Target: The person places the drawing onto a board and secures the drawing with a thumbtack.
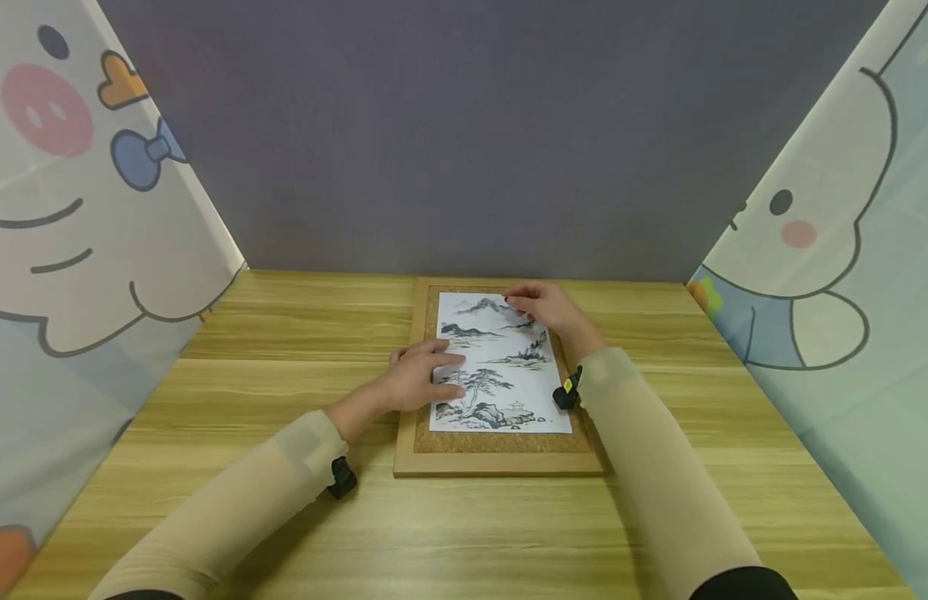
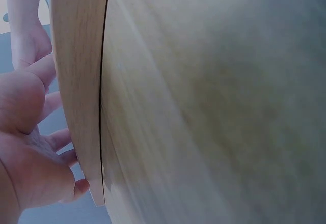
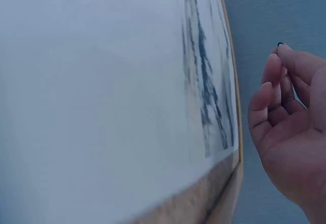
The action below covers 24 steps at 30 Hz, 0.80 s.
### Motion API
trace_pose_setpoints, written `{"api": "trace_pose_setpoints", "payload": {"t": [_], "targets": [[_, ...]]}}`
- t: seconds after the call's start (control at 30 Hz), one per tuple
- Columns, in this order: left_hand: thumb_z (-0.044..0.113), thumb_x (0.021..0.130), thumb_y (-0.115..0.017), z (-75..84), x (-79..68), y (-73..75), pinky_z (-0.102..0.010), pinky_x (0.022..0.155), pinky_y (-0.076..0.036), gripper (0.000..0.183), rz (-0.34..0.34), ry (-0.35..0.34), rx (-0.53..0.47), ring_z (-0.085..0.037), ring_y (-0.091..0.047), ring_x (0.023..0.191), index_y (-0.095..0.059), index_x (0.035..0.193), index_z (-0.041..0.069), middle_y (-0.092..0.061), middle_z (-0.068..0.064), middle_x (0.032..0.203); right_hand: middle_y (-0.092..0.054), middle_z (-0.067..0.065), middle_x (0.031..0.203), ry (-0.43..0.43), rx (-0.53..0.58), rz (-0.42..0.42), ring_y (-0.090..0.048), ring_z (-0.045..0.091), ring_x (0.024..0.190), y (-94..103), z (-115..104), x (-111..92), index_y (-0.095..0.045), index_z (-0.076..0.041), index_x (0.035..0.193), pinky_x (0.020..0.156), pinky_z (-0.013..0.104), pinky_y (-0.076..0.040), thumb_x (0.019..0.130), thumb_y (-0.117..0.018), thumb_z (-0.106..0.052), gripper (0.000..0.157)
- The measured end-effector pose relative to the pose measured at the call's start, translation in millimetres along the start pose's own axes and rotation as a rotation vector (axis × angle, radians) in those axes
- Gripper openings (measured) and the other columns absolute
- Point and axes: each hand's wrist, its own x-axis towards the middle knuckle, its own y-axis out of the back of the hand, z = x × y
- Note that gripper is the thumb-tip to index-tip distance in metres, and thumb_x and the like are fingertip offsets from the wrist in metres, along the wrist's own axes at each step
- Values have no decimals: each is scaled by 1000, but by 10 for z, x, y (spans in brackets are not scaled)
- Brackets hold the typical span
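A white paper (image 1: 501, 375) printed with an ink landscape of mountains and trees lies on a wood-framed cork board (image 1: 494, 465). My left hand (image 1: 414, 377) rests at the left edge of the paper with its fingers spread over it. Near the paper's top right, my right hand (image 1: 544, 307) pinches a small black pin (image 3: 280, 44) between thumb and fingertips. Most of the pin is hidden by the fingers. In the right wrist view, the paper (image 3: 102, 91) and a strip of cork show beside the right hand (image 3: 293, 117).
The board lies on a wood-grain table (image 1: 283, 333), close to a grey partition (image 1: 464, 142) at the back. Cartoon-printed cloths hang on the left (image 1: 73, 217) and right (image 1: 831, 217). Each wrist wears a small black device.
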Motion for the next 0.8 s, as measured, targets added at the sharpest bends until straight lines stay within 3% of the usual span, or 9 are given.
{"api": "trace_pose_setpoints", "payload": {"t": [0.23, 0.37, 0.57, 0.8], "targets": [[46, 103, -75, -15, 21, -7, -75, 126, -17, 66, 3, -12, -3, -46, -26, 166, -57, 161, 19, -32, -18, 179, -73, 12, 110, -31, -44, 30, -61, 21, 88, -81, 50, 136, -76, -11, 137, 74, 34, -52, 111, -67, -29, 33], [48, 103, -75, -9, 24, 7, -75, 127, -16, 66, 2, -9, 1, -45, -26, 167, -57, 161, 21, -31, -17, 180, -74, 9, 115, -69, -102, 46, -61, 20, 89, -119, 36, 220, -78, -17, 135, 74, 35, -50, 111, -68, -35, 32], [48, 104, -75, 0, 23, 32, -76, 125, -17, 65, 0, -4, 0, -44, -26, 167, -58, 161, 21, -32, -16, 180, -74, 9, 138, -100, -201, 56, -64, 24, 108, -166, -22, 325, -79, -21, 134, 90, 41, -53, 110, -68, -38, 31], [55, 102, -74, -88, 55, -41, -77, 124, -16, 67, 18, -16, -10, -47, -26, 165, -59, 160, 24, -32, -16, 179, -71, 12, 147, -137, -184, 61, -64, 31, 131, -224, 26, 404, -80, -12, 131, 110, 47, -51, 110, -70, -31, 30]]}}
